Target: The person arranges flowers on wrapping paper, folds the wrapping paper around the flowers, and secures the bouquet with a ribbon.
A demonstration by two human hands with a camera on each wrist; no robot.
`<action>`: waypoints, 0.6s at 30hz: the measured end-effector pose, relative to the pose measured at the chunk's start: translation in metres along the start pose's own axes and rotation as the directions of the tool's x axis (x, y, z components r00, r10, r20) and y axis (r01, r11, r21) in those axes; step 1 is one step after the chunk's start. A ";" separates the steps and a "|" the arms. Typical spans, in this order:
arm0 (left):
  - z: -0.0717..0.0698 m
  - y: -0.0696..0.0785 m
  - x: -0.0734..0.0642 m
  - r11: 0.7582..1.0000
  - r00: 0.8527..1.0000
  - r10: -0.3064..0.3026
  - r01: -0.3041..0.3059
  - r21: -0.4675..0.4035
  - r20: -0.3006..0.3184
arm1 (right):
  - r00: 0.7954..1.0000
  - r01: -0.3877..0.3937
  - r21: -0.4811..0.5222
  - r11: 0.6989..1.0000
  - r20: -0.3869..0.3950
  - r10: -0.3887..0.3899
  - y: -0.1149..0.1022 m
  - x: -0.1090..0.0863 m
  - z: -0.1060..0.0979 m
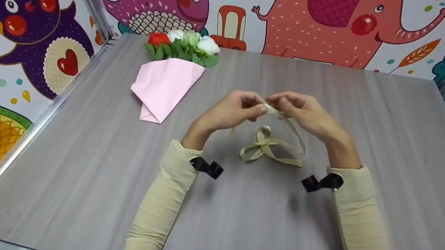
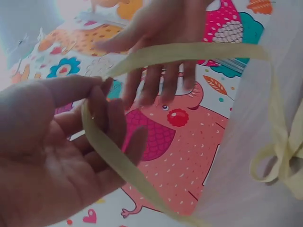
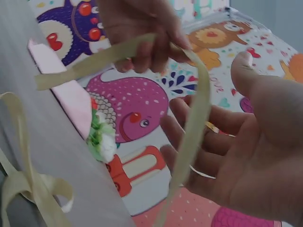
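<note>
Over the middle of the table, my left hand (image 1: 230,110) pinches a pale yellow ribbon (image 2: 118,163) between thumb and fingertips. One length hangs from the pinch past the left palm, and another runs off across my right hand (image 1: 312,115). In the right wrist view the ribbon (image 3: 195,125) passes just in front of the right fingers (image 3: 213,142), which are loosely bent, with the thumb held apart. Below both hands, the rest of the ribbon (image 1: 263,147) lies on the table in loose loops crossing at a knot-like middle.
At the back left lies a bouquet wrapped in pink paper (image 1: 167,86), with red and white flowers (image 1: 208,45) and green leaves. Cartoon-printed walls (image 1: 244,0) edge the grey table (image 1: 84,176) at the back and left.
</note>
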State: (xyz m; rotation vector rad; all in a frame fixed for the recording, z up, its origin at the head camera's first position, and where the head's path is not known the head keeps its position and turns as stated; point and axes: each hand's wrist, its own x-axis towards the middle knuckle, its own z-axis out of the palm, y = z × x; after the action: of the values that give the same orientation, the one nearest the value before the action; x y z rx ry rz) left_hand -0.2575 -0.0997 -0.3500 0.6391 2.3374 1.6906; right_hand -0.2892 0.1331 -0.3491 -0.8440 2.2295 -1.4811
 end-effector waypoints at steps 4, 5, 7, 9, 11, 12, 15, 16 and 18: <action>0.007 0.003 0.000 0.995 1.000 0.004 -0.005 0.100 0.004 | 1.000 -0.025 -0.048 0.999 0.016 0.025 -0.003 0.005 0.011; 0.007 0.003 0.000 0.994 1.000 -0.002 0.002 0.110 -0.003 | 0.999 -0.044 -0.044 0.998 0.002 0.044 -0.003 0.006 0.013; 0.007 0.003 -0.001 0.992 1.000 -0.020 0.022 0.121 -0.016 | 0.996 -0.086 -0.031 0.996 -0.033 0.085 -0.003 0.007 0.015; 0.005 0.002 0.000 0.992 0.999 -0.037 0.039 0.119 -0.021 | 0.990 -0.120 -0.003 0.993 -0.069 0.120 -0.002 0.008 0.015; 0.004 0.001 0.000 0.993 0.998 -0.054 0.056 0.102 -0.025 | 0.986 -0.138 0.030 0.990 -0.092 0.140 -0.001 0.008 0.013; 0.004 0.001 0.000 0.994 0.998 -0.061 0.064 0.086 -0.034 | 0.985 -0.141 0.047 0.989 -0.097 0.145 0.000 0.008 0.012; 0.001 -0.001 0.002 0.996 0.993 -0.082 0.084 0.012 -0.080 | 0.983 -0.146 0.110 0.983 -0.100 0.157 0.001 0.007 0.008; 0.000 -0.001 0.002 0.995 0.990 -0.097 0.095 -0.019 -0.104 | 0.982 -0.150 0.125 0.981 -0.098 0.163 0.002 0.007 0.006; -0.003 -0.001 0.002 0.990 0.979 -0.131 0.120 -0.079 -0.154 | 0.979 -0.165 0.164 0.972 -0.094 0.182 0.004 0.007 0.002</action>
State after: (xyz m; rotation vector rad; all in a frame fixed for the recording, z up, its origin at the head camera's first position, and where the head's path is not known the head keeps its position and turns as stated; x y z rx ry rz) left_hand -0.2603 -0.1015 -0.3499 0.3473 2.3548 1.8169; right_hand -0.2942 0.1281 -0.3533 -0.5171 2.1654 -1.6247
